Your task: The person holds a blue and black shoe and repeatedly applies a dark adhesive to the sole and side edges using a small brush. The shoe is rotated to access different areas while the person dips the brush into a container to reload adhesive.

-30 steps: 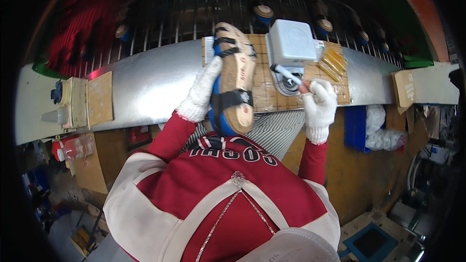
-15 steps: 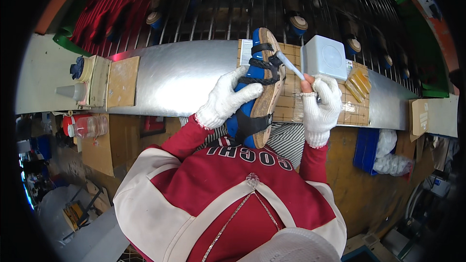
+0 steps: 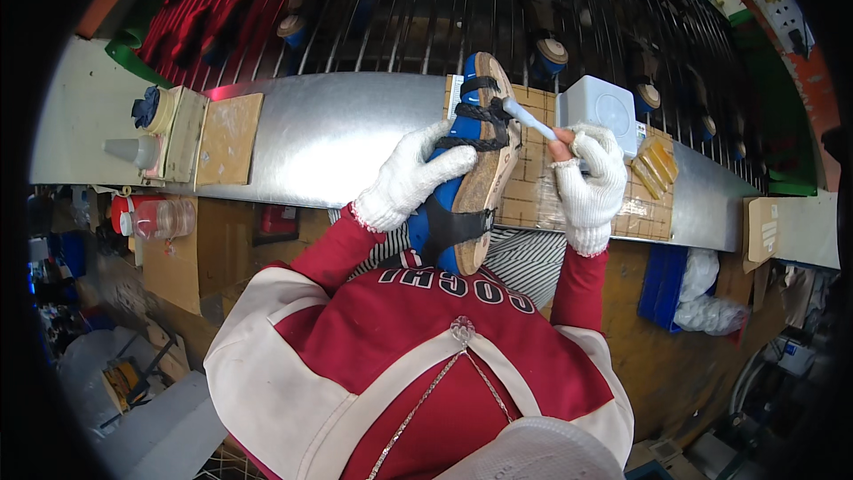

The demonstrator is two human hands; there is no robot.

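Note:
My left hand [image 3: 410,173], in a white knitted glove, is closed around the side of a sandal [image 3: 481,188]. The sandal has a cork-coloured sole edge, black straps and a blue form inside. It is tilted on its side, its far end over the cardboard and its near end close to my lap. My right hand [image 3: 590,180], also gloved but with bare fingertips showing, pinches a small brush by its pale handle [image 3: 531,121]. The brush's head meets the sandal near the black braided straps; its bristles are hard to make out.
A light grey box-shaped container [image 3: 597,108] and a yellow translucent block [image 3: 655,165] stand right of the sandal on a cardboard sheet [image 3: 533,200]. Beneath is a metal bench [image 3: 302,138]. Beyond it, more shoes [image 3: 549,53] lie on a rack of metal rods [image 3: 426,31].
The brush's head has shifted slightly left and down along the sandal's straps. The sandal's near end has swung slightly left. Both hands keep their holds.

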